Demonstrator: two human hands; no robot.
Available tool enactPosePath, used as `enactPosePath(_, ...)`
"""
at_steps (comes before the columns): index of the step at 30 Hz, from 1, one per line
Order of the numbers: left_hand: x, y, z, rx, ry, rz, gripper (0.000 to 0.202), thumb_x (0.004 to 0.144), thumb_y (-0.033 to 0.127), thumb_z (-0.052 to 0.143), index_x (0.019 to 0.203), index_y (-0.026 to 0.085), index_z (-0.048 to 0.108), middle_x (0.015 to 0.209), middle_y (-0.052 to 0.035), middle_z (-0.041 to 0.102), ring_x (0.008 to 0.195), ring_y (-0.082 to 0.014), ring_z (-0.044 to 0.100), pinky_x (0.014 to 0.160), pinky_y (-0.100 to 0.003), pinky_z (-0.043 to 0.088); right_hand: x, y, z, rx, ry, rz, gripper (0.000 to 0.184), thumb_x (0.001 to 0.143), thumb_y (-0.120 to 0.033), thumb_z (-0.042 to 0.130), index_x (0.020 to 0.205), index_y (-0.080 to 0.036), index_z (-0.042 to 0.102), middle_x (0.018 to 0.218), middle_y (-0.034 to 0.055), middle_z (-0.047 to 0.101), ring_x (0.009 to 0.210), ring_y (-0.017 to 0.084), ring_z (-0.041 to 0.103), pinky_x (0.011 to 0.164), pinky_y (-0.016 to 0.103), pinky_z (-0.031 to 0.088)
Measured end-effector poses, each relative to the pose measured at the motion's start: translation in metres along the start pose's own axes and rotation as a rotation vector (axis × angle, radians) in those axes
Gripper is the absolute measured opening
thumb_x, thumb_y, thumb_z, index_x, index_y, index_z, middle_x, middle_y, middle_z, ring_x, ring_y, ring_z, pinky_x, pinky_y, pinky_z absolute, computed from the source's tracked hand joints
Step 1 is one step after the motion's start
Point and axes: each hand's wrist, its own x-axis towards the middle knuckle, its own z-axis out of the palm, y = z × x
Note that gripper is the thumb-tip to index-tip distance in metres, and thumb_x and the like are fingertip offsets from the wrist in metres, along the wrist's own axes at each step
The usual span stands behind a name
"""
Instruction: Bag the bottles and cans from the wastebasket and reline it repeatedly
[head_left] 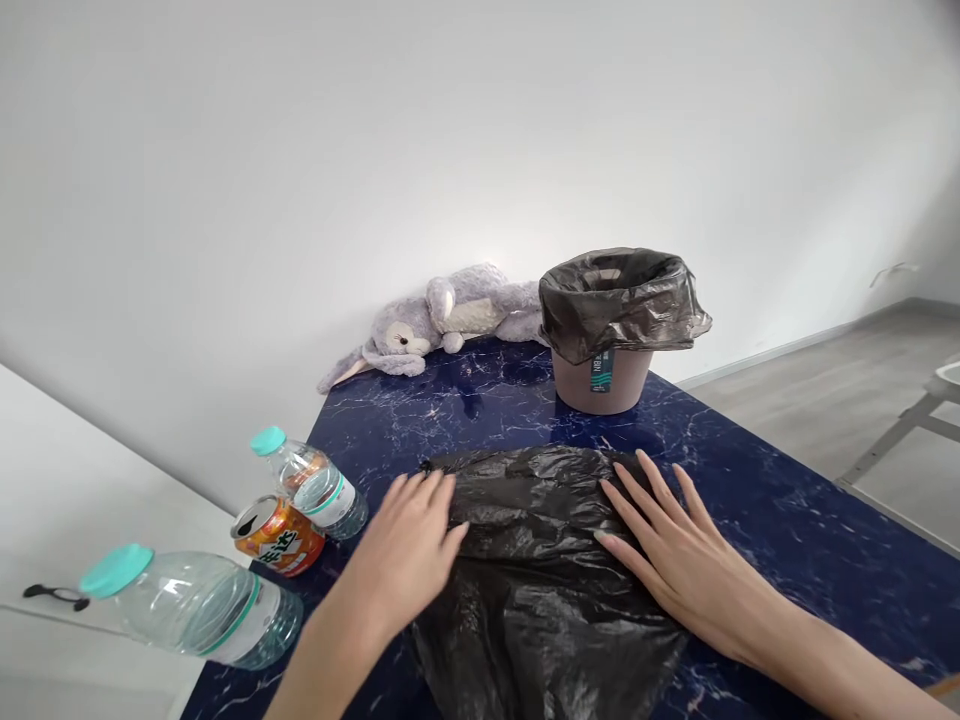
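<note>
A crumpled black plastic bag (536,560) lies flat on the dark blue marbled table (787,520) right in front of me. My left hand (409,545) rests palm down on the bag's left edge, fingers stretched out together. My right hand (667,535) lies flat on the bag's right side with its fingers spread. Neither hand grips anything.
A small brown bin (604,378) lined with a black bag (619,295) stands at the back. A grey plush rabbit (442,325) lies against the wall. At the left table edge lie two clear bottles (319,485) (202,605) with teal caps and an orange can (279,535).
</note>
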Motion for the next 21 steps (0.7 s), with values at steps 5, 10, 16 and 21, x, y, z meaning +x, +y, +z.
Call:
enactPosePath(5, 0.029, 0.074, 0.023, -0.187, 0.040, 0.238, 0.071, 0.116, 0.053, 0.025, 0.169, 0.007, 0.035, 0.175, -0.0137, 0.033, 0.165, -0.0350, 0.025, 0.135, -0.058, 0.031, 0.031, -0.009, -0.012, 0.028, -0.004, 0.008, 0.057, 0.115, -0.038, 0.036, 0.164, -0.012, 0.047, 0.176, 0.0141, 0.034, 0.167, 0.036, 0.015, 0.134, 0.064, 0.026)
enactPosePath(10, 0.042, 0.064, 0.071, -0.227, 0.023, 0.135, 0.084, 0.111, 0.068, 0.021, 0.173, 0.012, 0.024, 0.180, -0.0093, 0.013, 0.167, -0.0388, 0.008, 0.135, -0.067, 0.022, 0.032, 0.002, 0.023, 0.074, -0.111, 0.027, 0.059, 0.115, -0.048, 0.035, 0.166, -0.020, 0.047, 0.176, 0.0124, 0.034, 0.165, 0.037, 0.025, 0.129, 0.067, 0.034)
enactPosePath(16, 0.022, -0.008, 0.104, -0.150, 0.225, -0.006, 0.065, 0.115, 0.055, 0.032, 0.173, 0.025, 0.028, 0.179, -0.0050, 0.030, 0.166, -0.0304, 0.025, 0.134, -0.061, 0.031, 0.028, 0.008, 0.038, 0.104, -0.130, 0.078, 0.061, 0.114, -0.050, 0.038, 0.171, -0.031, 0.035, 0.180, 0.0056, 0.025, 0.166, 0.033, 0.024, 0.132, 0.062, 0.032)
enactPosePath(21, 0.013, -0.043, 0.117, -0.037, 0.366, -0.054, 0.062, 0.114, 0.046, 0.041, 0.169, 0.019, 0.038, 0.170, -0.0121, 0.048, 0.159, -0.0349, 0.043, 0.128, -0.062, 0.041, 0.031, 0.005, 0.036, 0.104, -0.124, 0.083, 0.061, 0.114, -0.049, 0.039, 0.173, -0.032, 0.032, 0.180, 0.0039, 0.025, 0.166, 0.032, 0.026, 0.133, 0.060, 0.030)
